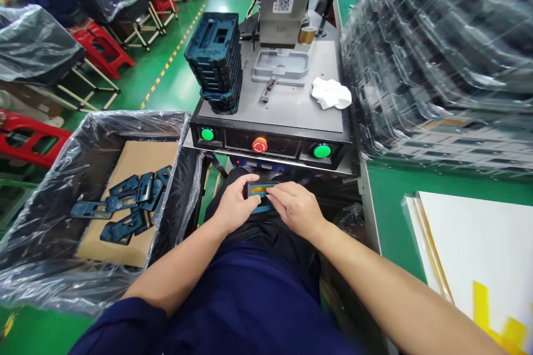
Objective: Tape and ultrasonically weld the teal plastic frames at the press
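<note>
Over my lap, a dark teal plastic part (pixel 264 209) with a rectangular recess is held low in front of the machine. My left hand (pixel 235 203) is closed round its left end, the thumb along its near side. Across the recess lies a yellow strip (pixel 260 189). The fingertips of my right hand (pixel 296 208) are pinched together at the strip's right end and hide that end and part of the plastic piece. Both hands are just below the machine's front panel.
Ahead, the machine bed carries a stack of dark teal cases (pixel 214 39), a grey fixture (pixel 281 65) and a white cloth (pixel 331 93). Its panel has green buttons (pixel 322 150) and a red stop button (pixel 259 145). A plastic-lined bin (pixel 129 147) holds several parts; wrapped trays (pixel 449 66) stand right.
</note>
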Action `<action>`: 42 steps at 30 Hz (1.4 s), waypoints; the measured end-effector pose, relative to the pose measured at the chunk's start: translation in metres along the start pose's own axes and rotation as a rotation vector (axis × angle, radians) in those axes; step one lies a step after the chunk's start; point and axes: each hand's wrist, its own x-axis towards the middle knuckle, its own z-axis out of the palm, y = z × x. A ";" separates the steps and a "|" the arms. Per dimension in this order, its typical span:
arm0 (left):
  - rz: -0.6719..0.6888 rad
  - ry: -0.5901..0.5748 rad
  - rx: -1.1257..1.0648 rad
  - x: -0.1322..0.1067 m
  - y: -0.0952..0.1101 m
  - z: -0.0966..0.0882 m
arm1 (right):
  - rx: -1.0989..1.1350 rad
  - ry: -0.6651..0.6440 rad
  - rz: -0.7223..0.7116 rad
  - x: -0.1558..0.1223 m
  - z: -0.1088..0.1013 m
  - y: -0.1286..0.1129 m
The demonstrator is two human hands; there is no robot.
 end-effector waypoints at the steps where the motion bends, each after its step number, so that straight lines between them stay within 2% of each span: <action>1: 0.036 -0.001 0.073 -0.001 -0.001 0.001 | -0.018 -0.028 0.003 0.000 0.000 -0.001; 4: 0.158 -0.004 0.255 -0.006 0.001 0.005 | -0.004 -0.062 0.057 -0.002 0.001 -0.003; 9: 0.334 -0.008 0.489 -0.012 0.006 0.009 | 0.204 -0.060 0.174 -0.001 0.001 -0.003; 17: 0.471 -0.046 0.638 -0.017 0.000 0.017 | 0.396 -0.038 0.371 0.002 -0.003 -0.007; 21: 0.493 -0.054 0.661 -0.020 -0.003 0.021 | 0.375 -0.013 0.375 0.000 -0.004 -0.008; 26: 0.507 -0.051 0.636 -0.022 -0.002 0.023 | 0.276 0.013 0.315 0.001 -0.005 -0.009; 29: 0.442 -0.025 0.565 -0.021 0.000 0.023 | 0.236 0.037 0.268 0.001 -0.005 -0.010; 33: 0.226 0.014 0.397 -0.016 -0.003 0.021 | 0.204 0.052 0.235 0.001 -0.005 -0.009; 38: -0.051 -0.017 0.016 -0.012 -0.010 0.019 | 0.150 0.125 0.214 0.000 -0.004 -0.005; 42: -0.200 -0.012 -0.283 -0.012 -0.002 0.017 | 0.148 0.149 0.158 0.001 -0.004 -0.005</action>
